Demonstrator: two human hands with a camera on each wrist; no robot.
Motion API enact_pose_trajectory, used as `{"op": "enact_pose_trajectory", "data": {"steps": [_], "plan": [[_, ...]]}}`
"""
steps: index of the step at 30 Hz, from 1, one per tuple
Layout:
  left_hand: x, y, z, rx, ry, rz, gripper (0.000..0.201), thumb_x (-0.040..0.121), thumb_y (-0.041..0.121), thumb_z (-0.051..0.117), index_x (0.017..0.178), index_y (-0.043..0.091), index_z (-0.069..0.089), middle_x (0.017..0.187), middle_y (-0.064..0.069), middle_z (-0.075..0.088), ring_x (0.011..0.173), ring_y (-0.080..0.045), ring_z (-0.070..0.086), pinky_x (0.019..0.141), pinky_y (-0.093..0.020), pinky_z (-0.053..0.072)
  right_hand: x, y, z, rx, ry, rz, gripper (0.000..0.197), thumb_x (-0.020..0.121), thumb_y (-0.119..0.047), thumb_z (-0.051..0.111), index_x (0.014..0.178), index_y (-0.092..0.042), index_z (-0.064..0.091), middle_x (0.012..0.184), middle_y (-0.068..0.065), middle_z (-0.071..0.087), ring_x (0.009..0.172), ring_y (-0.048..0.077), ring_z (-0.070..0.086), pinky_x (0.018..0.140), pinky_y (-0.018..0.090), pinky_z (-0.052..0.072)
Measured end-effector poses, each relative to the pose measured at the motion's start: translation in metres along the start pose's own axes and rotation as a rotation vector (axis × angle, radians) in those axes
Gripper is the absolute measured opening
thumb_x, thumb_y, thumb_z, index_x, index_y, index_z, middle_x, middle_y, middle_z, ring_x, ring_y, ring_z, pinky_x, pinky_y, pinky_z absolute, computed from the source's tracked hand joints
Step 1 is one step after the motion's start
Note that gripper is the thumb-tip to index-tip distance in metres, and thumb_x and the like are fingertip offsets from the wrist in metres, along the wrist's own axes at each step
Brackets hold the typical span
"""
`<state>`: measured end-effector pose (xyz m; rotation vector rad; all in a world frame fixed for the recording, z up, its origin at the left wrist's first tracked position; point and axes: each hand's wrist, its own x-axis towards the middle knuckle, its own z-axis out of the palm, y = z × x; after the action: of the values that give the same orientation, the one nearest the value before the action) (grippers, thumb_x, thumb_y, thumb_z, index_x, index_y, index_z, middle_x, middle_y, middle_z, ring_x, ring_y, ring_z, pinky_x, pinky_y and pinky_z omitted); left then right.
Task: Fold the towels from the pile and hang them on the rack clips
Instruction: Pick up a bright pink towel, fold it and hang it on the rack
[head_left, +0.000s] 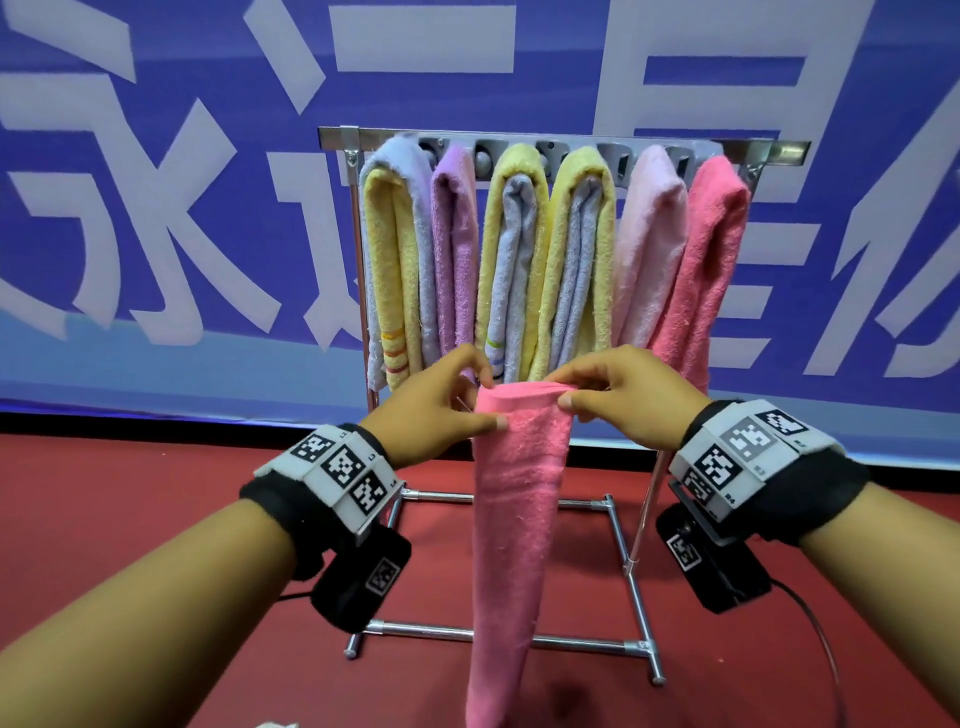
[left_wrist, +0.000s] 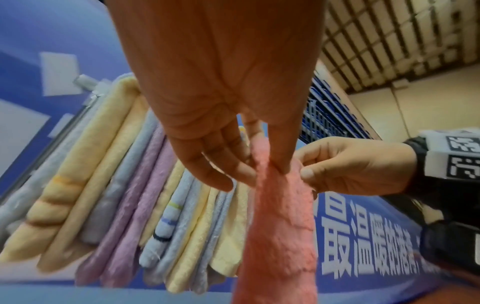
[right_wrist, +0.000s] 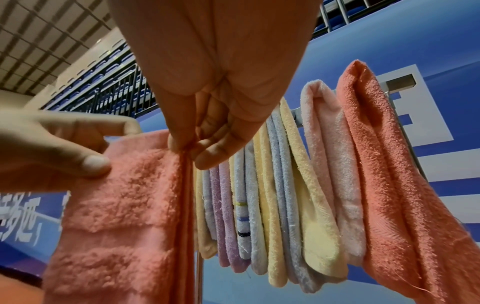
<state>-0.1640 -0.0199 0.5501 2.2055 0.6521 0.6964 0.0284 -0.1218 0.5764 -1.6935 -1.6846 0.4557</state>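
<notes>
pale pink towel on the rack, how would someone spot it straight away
Find the metal rack before the blue banner. Along its hanging row, the pale pink towel is second from the right end, between a yellow-and-blue one and the far darker pink towel.
</notes>
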Motion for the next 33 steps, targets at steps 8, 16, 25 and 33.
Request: {"op": "enact_pose_trajectory", "data": {"steps": [8,16,25,33], "plan": [[-0.005,0.0,0.034,-0.549,-0.005,-0.158,0.027,0.095,0.02,0.052,0.119,0.013,0.062,0.11,-0.001,0.069,0.099,-0.009,0.065,0.092,-0.026,0.05,0.007,-0.012,0.001,0.239,0.094,-0.017,0.028,0.085,0.005,0.062,0.11,-0.007,0.065,0.075,0.004,0.065,0.054,-0.001,0.059,0.051,0.01,0.045],[0.006,0.009,0.037,-0.615,0.108,-0.151,0.023,0.095,0.017,0.052,0.11,0.005,0.064,0.095,-0.007,0.068,0.077,-0.01,0.065,0.066,-0.019,0.053,0.01,0.002,-0.006,0.412,0.214,0.051,0.019,0.074,0.009,0.071,0.085,-0.006,0.065,0.065,0.008,0.062,0.051,0.009,0.061,0.046,0.015,0.048],[0.011,0.01,0.038,-0.638,0.096,-0.166,0.035,0.098,0.021,0.047,0.113,-0.007,0.06,0.101,-0.017,0.065,0.084,-0.022,0.062,0.075,-0.026,0.053,0.007,0.013,-0.014,0.382,0.18,0.007,0.021,0.083,0.01,0.06,0.093,-0.008,0.064,0.07,0.003,0.067,0.055,0.006,0.062,0.06,0.017,0.054],[0.016,0.019,0.032,-0.719,0.039,-0.195,0.029,0.101,0.021,0.038,0.118,0.009,0.058,0.106,-0.013,0.064,0.09,-0.021,0.061,0.083,-0.03,0.051,0.002,0.023,0.009,0.45,0.075,0.201,0.032,0.094,-0.043,0.042,0.119,-0.027,0.053,0.111,-0.006,0.063,0.092,0.005,0.058,0.081,0.029,0.048]]}}
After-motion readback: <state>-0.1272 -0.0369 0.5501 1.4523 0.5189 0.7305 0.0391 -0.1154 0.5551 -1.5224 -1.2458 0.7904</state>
